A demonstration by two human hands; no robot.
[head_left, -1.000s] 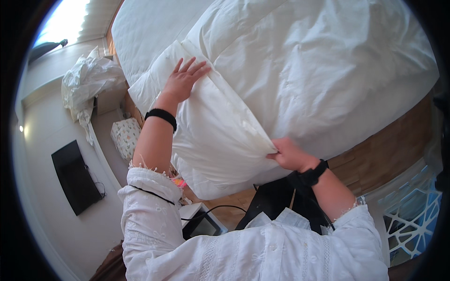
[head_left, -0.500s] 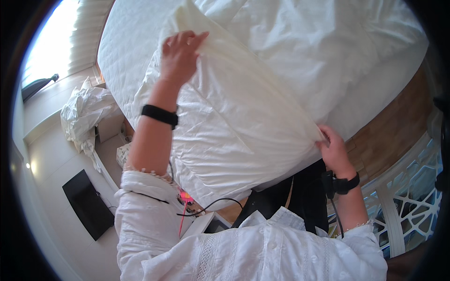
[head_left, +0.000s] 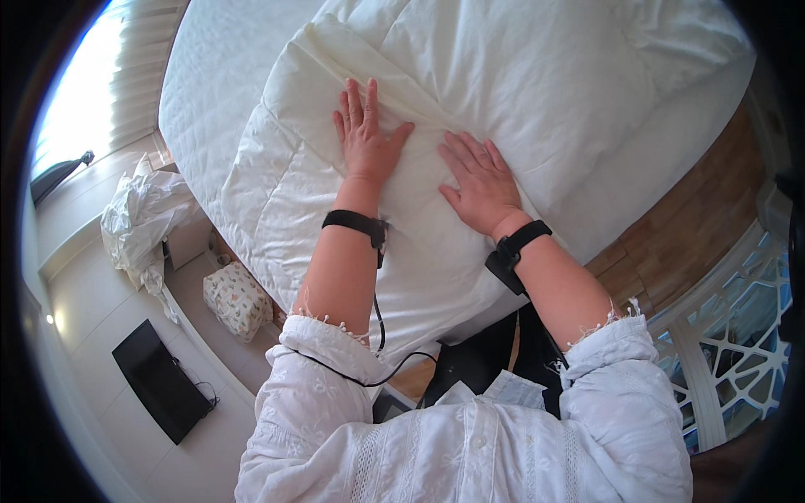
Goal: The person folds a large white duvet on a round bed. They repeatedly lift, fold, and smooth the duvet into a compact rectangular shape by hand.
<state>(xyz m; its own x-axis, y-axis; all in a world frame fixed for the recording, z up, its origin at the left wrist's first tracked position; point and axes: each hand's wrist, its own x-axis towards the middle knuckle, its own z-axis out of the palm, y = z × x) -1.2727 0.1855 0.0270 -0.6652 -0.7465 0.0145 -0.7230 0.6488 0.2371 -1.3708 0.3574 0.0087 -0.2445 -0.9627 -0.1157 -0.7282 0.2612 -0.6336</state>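
- So both our hands are flat on the white pillow [head_left: 352, 210], which lies on the bed [head_left: 210, 84] near its edge.
- Our left hand [head_left: 365, 142] has its fingers [head_left: 352, 105] spread a bit and pressed palm-down, holding nothing.
- Our right hand [head_left: 478, 184] is just beside it, fingers laid out flat along a seam line, also not pinching anything.
- Risk-wise: the pillow's lower end seems to hang past the bed edge, so pushing too hard toward us could probably slide it off onto the floor.
- Also, the black cable [head_left: 377, 335] from our left wrist band [head_left: 352, 222] dangles close to the pillow and could snag.
- Off to the side there's a crumpled white sheet [head_left: 138, 218], a small patterned cushion [head_left: 236, 300] and a dark flat screen [head_left: 159, 390], all well apart.
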